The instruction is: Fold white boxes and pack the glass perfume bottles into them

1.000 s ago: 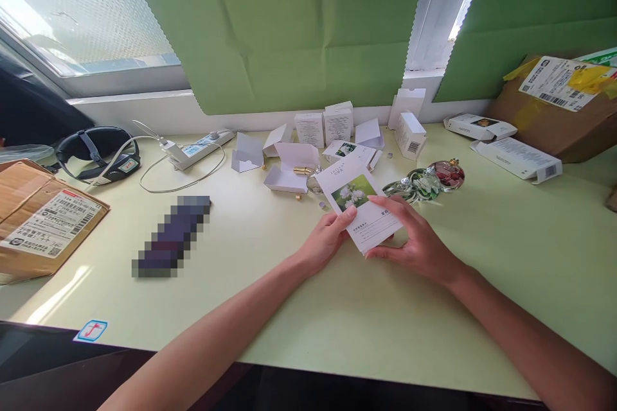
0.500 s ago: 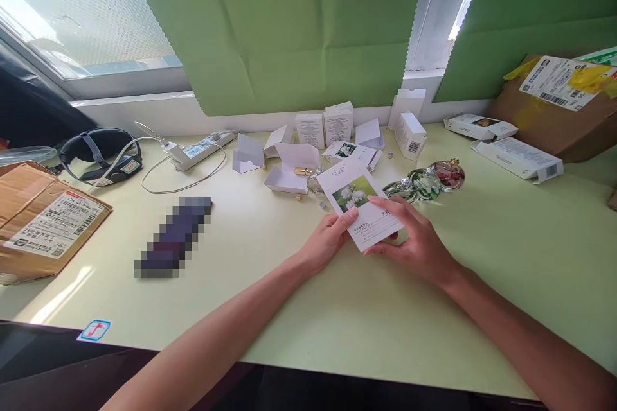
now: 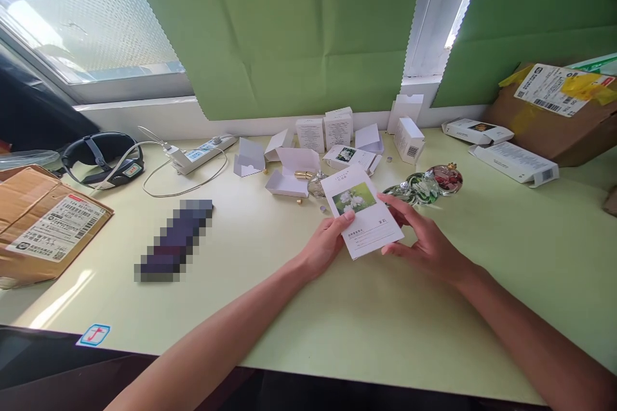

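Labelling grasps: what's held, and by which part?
White flower-print box: left hand grips its left edge, thumb on front face. Right hand is at its right edge; contact unclear.

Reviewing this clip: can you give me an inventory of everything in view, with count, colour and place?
Flower-picture carton: one, white, in the left hand
Glass bottles: at least four, red, green and clear, either side of that carton
Other white cartons: several, white, some opened, back and right of desk
Small loose pieces: several, gold or greyish, near the cartons
Power strip: one, white, back left
Cable: white, by the strip
Headgear: one, dark, left
Pixelated object: one, dark, left
Cardboard boxes: two, brown, left and right
Marked tag: one, white-blue-red, front left edge
Desk: one, pale yellow-green, below
Blinds: two, green, behind
Window: upper left
Hands: two, bare, left and right, centre
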{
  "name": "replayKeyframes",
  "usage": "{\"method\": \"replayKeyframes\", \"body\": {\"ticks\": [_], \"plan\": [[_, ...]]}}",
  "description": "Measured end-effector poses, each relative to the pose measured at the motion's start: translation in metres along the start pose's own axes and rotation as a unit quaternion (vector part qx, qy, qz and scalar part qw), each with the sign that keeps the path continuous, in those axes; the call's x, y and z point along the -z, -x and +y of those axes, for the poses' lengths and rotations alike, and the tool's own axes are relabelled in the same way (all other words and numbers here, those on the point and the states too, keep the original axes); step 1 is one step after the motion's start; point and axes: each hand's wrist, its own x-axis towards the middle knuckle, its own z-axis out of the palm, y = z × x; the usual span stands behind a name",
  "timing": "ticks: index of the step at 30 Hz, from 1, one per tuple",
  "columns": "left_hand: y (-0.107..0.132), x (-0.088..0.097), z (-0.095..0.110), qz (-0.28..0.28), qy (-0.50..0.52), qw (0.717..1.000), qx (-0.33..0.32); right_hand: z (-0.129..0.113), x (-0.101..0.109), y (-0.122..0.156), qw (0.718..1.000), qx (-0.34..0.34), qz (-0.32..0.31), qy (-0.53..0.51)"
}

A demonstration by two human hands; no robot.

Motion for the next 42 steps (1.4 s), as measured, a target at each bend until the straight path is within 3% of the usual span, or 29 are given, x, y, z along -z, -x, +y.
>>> {"method": "replayKeyframes", "body": {"ticks": [5, 7, 10, 12, 15, 18, 22, 28, 32, 36, 39, 42], "plan": [[0.001, -0.001, 0.0, -0.001, -0.011, 1.0, -0.003, -0.001, 0.004, 0.001, 0.999, 0.023, 0.037, 0.019], [0.002, 0.0, 0.0, -0.002, -0.045, 0.999, 0.003, -0.002, 0.011, 0.0, 0.993, 0.033, 0.116, 0.015], [0.004, 0.0, 0.001, -0.012, -0.147, 0.989, 0.005, -0.002, 0.025, -0.004, 0.957, -0.012, 0.288, 0.036], [0.006, -0.001, 0.002, -0.006, -0.251, 0.968, -0.029, 0.0, 0.034, -0.008, 0.941, -0.048, 0.329, 0.067], [0.008, -0.004, 0.003, 0.027, -0.393, 0.915, -0.089, 0.007, 0.04, -0.01, 0.951, -0.082, 0.279, 0.105], [0.008, -0.005, 0.003, 0.063, -0.458, 0.88, -0.107, 0.016, 0.036, -0.01, 0.963, -0.108, 0.204, 0.138], [0.005, -0.003, 0.004, 0.135, -0.489, 0.854, -0.111, 0.027, 0.027, -0.011, 0.967, -0.129, 0.138, 0.172], [0.003, 0.001, 0.007, 0.226, -0.483, 0.83, -0.16, 0.038, 0.023, -0.012, 0.953, -0.141, 0.148, 0.222], [0.004, -0.001, 0.004, 0.19, -0.531, 0.809, -0.164, 0.038, 0.022, -0.011, 0.944, -0.172, 0.151, 0.239], [0.007, -0.004, 0.001, 0.133, -0.566, 0.8, -0.147, 0.03, 0.025, -0.011, 0.935, -0.117, 0.255, 0.217], [0.009, -0.007, 0.001, 0.078, -0.567, 0.806, -0.149, 0.016, 0.031, -0.011, 0.93, -0.105, 0.33, 0.12], [0.009, -0.006, 0.001, 0.036, -0.564, 0.809, -0.163, 0.001, 0.035, -0.01, 0.934, -0.099, 0.342, -0.017]]}}
